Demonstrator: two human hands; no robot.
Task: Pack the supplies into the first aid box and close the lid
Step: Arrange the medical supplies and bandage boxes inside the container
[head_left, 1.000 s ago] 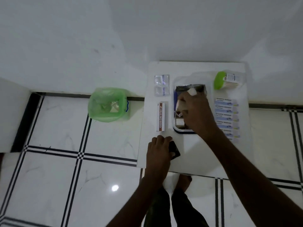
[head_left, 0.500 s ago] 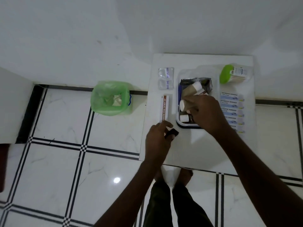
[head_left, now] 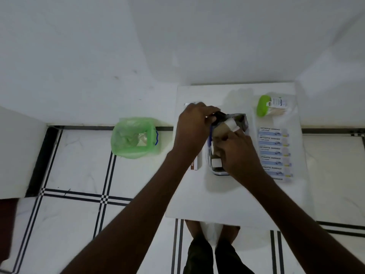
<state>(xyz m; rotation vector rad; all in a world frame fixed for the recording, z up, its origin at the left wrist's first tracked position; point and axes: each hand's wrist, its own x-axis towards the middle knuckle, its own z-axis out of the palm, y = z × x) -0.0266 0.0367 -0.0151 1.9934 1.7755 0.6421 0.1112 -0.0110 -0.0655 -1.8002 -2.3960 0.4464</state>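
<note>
The open first aid box (head_left: 217, 172) stands in the middle of a white table (head_left: 227, 198), with bottles, a tan bandage roll (head_left: 222, 128) and other supplies inside. My left hand (head_left: 194, 125) holds a small black object (head_left: 218, 115) over the box's far left corner. My right hand (head_left: 237, 151) rests on the supplies inside the box, pressing on them. To the right of the box lies a row of several antiseptic bandage strips (head_left: 273, 151). An ointment carton (head_left: 195, 164) lies left of the box, mostly hidden under my left forearm.
A green-capped container (head_left: 263, 105) with a small white bottle (head_left: 276, 101) lies at the table's far right. A green-lined bin (head_left: 134, 137) stands on the tiled floor to the left. White walls close off the back.
My left hand has lifted the black object from the table's near side and carried it up to the box's far left corner. My right hand stays in the box.
</note>
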